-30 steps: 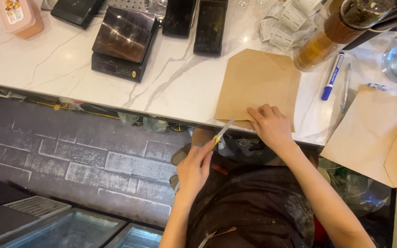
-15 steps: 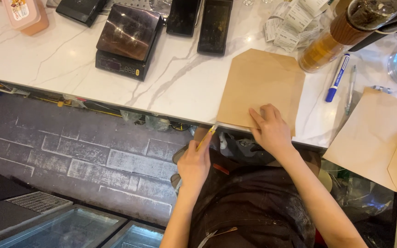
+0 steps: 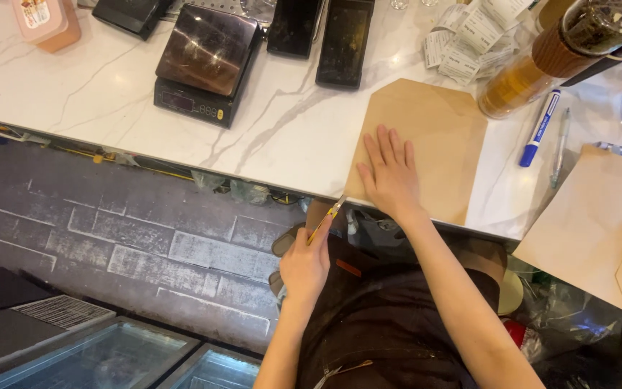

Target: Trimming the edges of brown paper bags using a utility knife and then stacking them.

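1. The right hand [image 3: 391, 176] lies open and flat, fingers spread, pressing on a brown paper envelope [image 3: 426, 137].
2. The left hand [image 3: 305, 265] is closed around a yellow-handled utility knife [image 3: 327, 218], held below the near edge of the bench [image 3: 109, 94]; the blade tip points up toward the envelope's near left corner.
3. The envelope rests at the near edge of the white marble bench, its flap end pointing toward the far edge.
4. Just right of the envelope lie a blue marker [image 3: 540, 128] and a slim pen [image 3: 560, 148], side by side.
5. Beyond them, toward the far right corner, stands a glass bottle of amber liquid [image 3: 541, 61], with a heap of paper receipts [image 3: 469, 36] next to it.
6. Left of the envelope sits a small digital scale [image 3: 206, 61] with a shiny platform; two dark handheld devices [image 3: 343, 39] lie at the far edge between scale and receipts.
7. An orange box [image 3: 46, 21] sits at the far left corner.
8. More brown envelopes [image 3: 599, 223] lie at the right end of the bench.
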